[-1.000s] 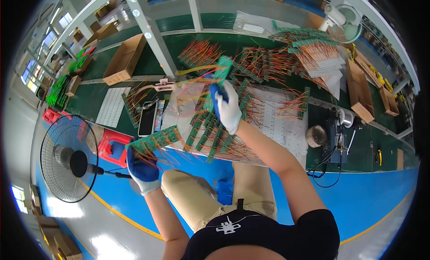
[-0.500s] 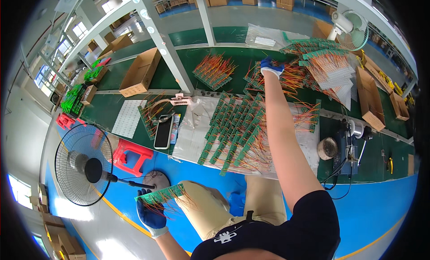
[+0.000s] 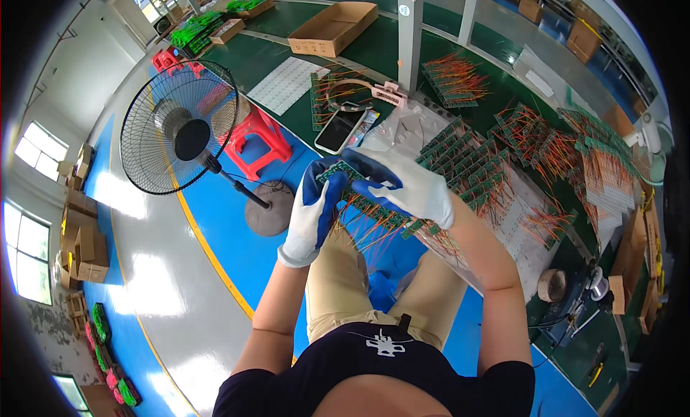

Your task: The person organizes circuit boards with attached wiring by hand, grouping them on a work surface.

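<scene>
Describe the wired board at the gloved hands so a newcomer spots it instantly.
By the near edge of the green workbench, find the gloved left hand and right hand. Gripped in the left, partly under the right, is a narrow, wired green circuit board. Unlike the similar boards lying on the workbench, it is in hand.

Fan [image 3: 192, 138] left of workbench [image 3: 575, 363], phone [image 3: 341, 132] on workbench, circuit boards [image 3: 460, 158] right of phone

Wired green circuit boards [image 3: 454, 81] lie in rows on a green tabletop [image 3: 582, 359] inside an electronics assembly workshop, its blue floor [image 3: 230, 230] marked with yellow lines [image 3: 204, 237], cardboard boxes [image 3: 91, 252] stacked by the windowed wall [image 3: 93, 79].
</scene>
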